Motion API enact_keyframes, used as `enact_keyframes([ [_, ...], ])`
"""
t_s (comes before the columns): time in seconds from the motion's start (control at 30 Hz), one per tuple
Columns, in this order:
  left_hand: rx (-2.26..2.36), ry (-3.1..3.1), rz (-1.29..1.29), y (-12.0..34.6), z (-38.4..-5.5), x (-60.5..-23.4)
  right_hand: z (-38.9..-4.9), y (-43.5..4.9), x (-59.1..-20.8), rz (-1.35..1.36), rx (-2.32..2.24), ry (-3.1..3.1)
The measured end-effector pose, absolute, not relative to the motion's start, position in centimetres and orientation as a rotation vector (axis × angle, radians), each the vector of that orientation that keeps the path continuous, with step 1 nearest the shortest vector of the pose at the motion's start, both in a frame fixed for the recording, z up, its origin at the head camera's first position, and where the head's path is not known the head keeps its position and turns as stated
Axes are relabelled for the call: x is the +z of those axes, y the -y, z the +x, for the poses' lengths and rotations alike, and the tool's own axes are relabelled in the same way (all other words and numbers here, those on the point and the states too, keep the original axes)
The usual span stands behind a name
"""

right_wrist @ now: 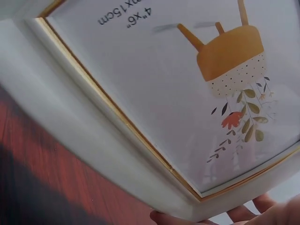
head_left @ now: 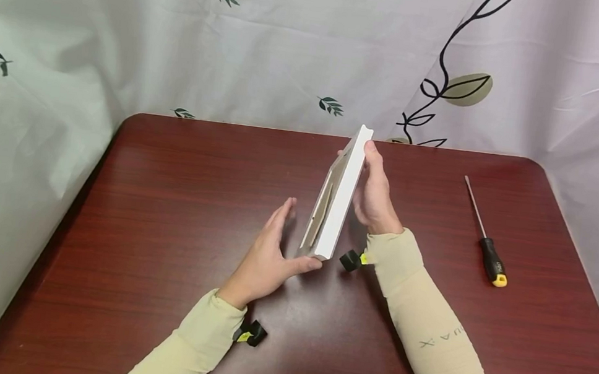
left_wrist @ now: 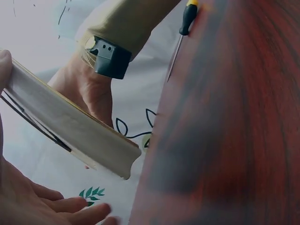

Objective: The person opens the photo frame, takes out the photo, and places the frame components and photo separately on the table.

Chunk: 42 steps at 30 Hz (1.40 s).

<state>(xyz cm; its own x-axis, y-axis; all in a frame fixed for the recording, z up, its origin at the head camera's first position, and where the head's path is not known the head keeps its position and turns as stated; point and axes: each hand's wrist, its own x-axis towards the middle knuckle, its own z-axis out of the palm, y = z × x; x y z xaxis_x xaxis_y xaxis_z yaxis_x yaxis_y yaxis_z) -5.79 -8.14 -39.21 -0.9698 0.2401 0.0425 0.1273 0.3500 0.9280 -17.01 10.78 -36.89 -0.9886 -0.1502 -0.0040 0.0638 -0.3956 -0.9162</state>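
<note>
A white picture frame (head_left: 345, 202) stands tilted on edge above the table, its back with a stand leg turned to the left. My right hand (head_left: 376, 193) grips its far part, thumb along the white edge and a fingertip showing on the back side. At the near lower corner, the thumb of my left hand (head_left: 266, 264) touches the frame while the other fingers stay straight, apart from it. In the right wrist view, the front has a gold inner border (right_wrist: 126, 123) around a printed sheet (right_wrist: 140, 79) with an orange pot, plants and size text.
A screwdriver (head_left: 488, 247) with a black and yellow handle lies on the right side of the dark red-brown table (head_left: 164, 195). Behind the table hangs a white cloth (head_left: 295, 43) with leaf prints. Each wrist carries a small black camera (head_left: 350, 260).
</note>
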Motion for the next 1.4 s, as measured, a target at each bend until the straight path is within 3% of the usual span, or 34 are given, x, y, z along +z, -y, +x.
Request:
enact_keyframes([
  [1.4,1.647,-2.353,0.150,7.23,-5.49,-39.46,-17.03,-11.36,-37.30,-0.187,-2.454,-1.654],
])
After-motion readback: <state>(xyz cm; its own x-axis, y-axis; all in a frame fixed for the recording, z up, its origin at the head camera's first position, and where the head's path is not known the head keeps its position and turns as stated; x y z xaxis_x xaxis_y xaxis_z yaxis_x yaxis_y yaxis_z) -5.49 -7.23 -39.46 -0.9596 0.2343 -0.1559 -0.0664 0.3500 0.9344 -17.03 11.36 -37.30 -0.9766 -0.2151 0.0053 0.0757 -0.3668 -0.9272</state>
